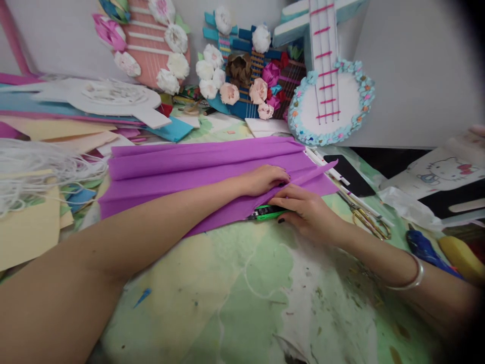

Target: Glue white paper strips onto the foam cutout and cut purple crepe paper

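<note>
A wide sheet of purple crepe paper lies across the table, its surface rippled in long folds. My left hand rests on the sheet with curled fingers, gripping it near its right part. In my right hand is a green box cutter, closed between thumb and fingers. The cutter's tip points left, at the near edge of the paper, partly under it. A narrow strip of purple paper sticks up by my fingers. The fingertips of both hands are close together.
Gold-handled scissors and a blue glue gun lie to the right. Decorated paper guitars lean on the back wall. Tangled white cord and coloured sheets crowd the left. A stained green cloth covers the table.
</note>
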A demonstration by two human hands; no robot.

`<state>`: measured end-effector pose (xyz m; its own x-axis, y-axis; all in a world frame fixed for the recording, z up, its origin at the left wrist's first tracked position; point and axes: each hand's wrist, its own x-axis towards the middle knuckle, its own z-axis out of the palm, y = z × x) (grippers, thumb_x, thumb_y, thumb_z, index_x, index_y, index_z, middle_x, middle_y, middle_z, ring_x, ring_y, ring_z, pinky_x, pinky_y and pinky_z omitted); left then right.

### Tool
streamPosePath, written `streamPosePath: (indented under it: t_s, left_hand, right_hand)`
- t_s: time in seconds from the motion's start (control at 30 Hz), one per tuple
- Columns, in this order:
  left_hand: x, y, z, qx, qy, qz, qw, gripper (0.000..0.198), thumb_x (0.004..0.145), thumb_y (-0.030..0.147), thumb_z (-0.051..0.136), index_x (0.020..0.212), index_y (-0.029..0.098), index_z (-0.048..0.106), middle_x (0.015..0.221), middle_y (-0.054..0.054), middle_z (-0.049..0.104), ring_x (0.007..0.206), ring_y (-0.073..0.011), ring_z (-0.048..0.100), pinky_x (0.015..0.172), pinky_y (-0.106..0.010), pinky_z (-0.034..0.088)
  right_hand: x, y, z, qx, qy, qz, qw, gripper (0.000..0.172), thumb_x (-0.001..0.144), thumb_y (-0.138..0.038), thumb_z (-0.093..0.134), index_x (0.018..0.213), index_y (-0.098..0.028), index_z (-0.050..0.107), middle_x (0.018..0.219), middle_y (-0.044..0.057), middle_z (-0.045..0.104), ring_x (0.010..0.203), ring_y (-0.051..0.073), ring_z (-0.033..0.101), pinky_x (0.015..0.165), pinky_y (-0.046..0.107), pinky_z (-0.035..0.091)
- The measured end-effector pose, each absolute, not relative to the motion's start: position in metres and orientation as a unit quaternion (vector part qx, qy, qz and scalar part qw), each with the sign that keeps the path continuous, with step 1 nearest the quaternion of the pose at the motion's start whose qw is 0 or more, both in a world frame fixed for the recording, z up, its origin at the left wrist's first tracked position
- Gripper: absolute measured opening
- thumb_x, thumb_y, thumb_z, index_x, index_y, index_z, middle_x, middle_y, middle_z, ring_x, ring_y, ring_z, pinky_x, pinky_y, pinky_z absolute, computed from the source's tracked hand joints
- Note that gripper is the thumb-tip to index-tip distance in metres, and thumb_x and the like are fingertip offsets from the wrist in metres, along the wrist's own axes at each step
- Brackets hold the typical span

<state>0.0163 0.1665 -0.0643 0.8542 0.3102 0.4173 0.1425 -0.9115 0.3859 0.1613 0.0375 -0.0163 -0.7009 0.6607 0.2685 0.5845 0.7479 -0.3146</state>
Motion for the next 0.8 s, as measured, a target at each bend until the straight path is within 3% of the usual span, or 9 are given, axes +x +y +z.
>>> streamPosePath:
  t_s: [0.33, 0.6, 0.8]
  left_hand:
    - [0.016, 0.163, -0.059, 0.946, 0.118, 0.231, 0.194, 0.026, 0.089, 0.010, 0.042, 0.104, 0.015, 0.063, 0.114, -0.008, 0.065, 0.110, -0.0178, 0.056, 0.100, -0.034, 0.042]
    - [0.015, 0.165, -0.062, 0.944, 0.117, 0.239, 0.196, 0.027, 0.091, 0.015, 0.039, 0.103, 0.017, 0.064, 0.113, -0.006, 0.065, 0.111, -0.0182, 0.055, 0.103, -0.032, 0.040]
    - [0.016, 0.167, -0.064, 0.945, 0.113, 0.242, 0.190, 0.028, 0.091, 0.017, 0.039, 0.100, 0.019, 0.065, 0.111, -0.005, 0.066, 0.111, -0.0184, 0.056, 0.102, -0.031, 0.041]
  right_hand:
    - [0.178, 0.024, -0.015, -0.374, -0.906, 0.093, 0.173, 0.032, 0.087, -0.015, 0.049, 0.116, -0.022, 0.062, 0.102, 0.009, 0.063, 0.092, 0.021, 0.058, 0.078, 0.037, 0.051]
    - [0.153, 0.034, -0.016, -0.338, -0.920, 0.092, 0.175, 0.031, 0.086, -0.012, 0.049, 0.113, -0.015, 0.063, 0.104, 0.012, 0.063, 0.097, 0.022, 0.058, 0.084, 0.038, 0.050]
    - [0.151, 0.030, -0.016, -0.335, -0.921, 0.092, 0.177, 0.033, 0.085, -0.012, 0.049, 0.114, -0.019, 0.062, 0.102, 0.011, 0.064, 0.095, 0.022, 0.057, 0.080, 0.039, 0.050]
